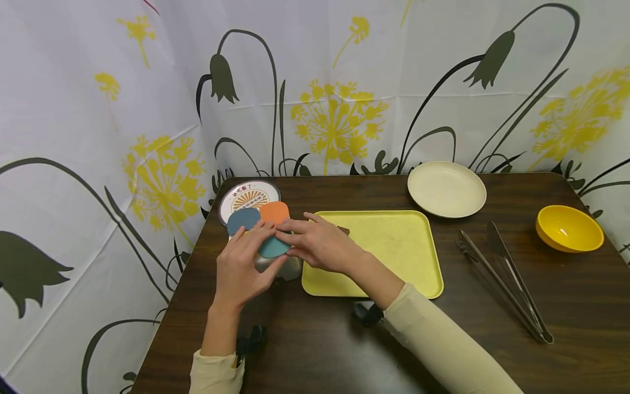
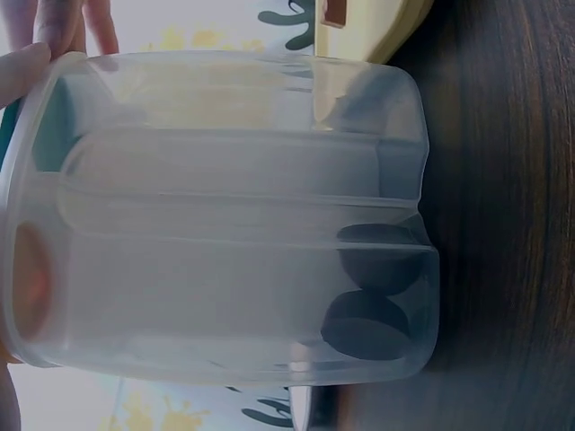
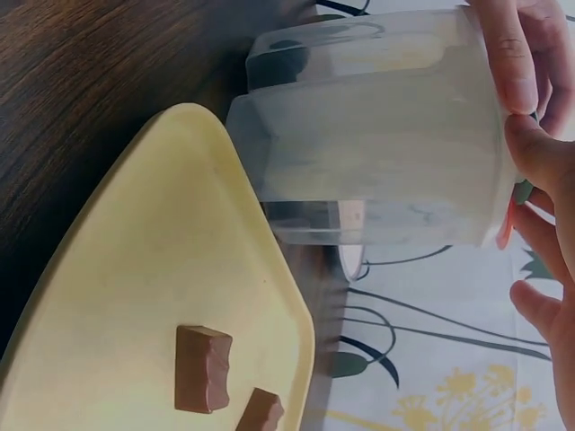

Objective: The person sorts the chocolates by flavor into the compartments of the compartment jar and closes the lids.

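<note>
A translucent plastic food container [image 2: 225,242] with inner compartments stands upright, its blue flap [image 1: 242,219], orange flap [image 1: 274,212] and teal flap [image 1: 273,247] on top. My left hand [image 1: 243,268] grips across the lid, fingers over the top and thumb at the near rim. From the right, my right hand [image 1: 322,241] rests its fairly straight fingers on the teal flap, its thumb by the lid's edge. Two dark round pieces [image 2: 368,323] lie at the container's bottom. Right of it, a brown wavy-topped block [image 3: 203,368] sits on the yellow tray [image 1: 394,251], beside another brown block [image 3: 260,411].
Behind the container lies a white plate [image 1: 226,205] with printed orange rays. A cream plate [image 1: 447,189] is at the back, right of the tray. Long metal tongs [image 1: 517,290] lie spread on the dark wooden table [image 1: 315,350], with a yellow bowl [image 1: 569,229] further right.
</note>
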`<state>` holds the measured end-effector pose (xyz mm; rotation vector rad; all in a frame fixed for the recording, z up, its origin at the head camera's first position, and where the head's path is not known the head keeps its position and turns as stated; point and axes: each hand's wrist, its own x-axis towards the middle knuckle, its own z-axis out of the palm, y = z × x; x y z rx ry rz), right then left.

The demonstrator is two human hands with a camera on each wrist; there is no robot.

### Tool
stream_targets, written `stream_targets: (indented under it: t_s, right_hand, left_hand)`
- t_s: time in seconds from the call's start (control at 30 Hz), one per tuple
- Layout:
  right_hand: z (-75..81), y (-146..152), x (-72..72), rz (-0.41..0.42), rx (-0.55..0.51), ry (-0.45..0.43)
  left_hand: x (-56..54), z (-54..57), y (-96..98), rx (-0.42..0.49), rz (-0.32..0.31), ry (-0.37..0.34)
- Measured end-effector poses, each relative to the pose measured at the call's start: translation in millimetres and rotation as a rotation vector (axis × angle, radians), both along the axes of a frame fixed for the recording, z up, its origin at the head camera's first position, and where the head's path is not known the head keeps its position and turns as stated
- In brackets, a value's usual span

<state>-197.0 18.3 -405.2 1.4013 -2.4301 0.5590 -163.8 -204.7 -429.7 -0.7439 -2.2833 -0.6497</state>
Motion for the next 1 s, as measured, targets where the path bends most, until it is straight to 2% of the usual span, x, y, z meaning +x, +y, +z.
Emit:
stream_targets:
  t_s: [0.4, 0.67, 1.0]
  right_hand:
    - [-5.9, -2.3, 1.3, -0.012, -0.019, 0.023]
    - [-5.0, -3.9, 2.1, -0.022, -0.015, 0.026]
    - [-4.2, -4.3, 1.0, -0.019, -0.009, 0.037]
  left_hand:
    - [-3.9, -1.5, -5.0, 0.015, -0.034, 0.024]
    - [-5.7, -5.3, -8.0, 0.013, -0.044, 0.095]
    - [-8.9, -6.7, -9.0, 0.004, -0.063, 0.137]
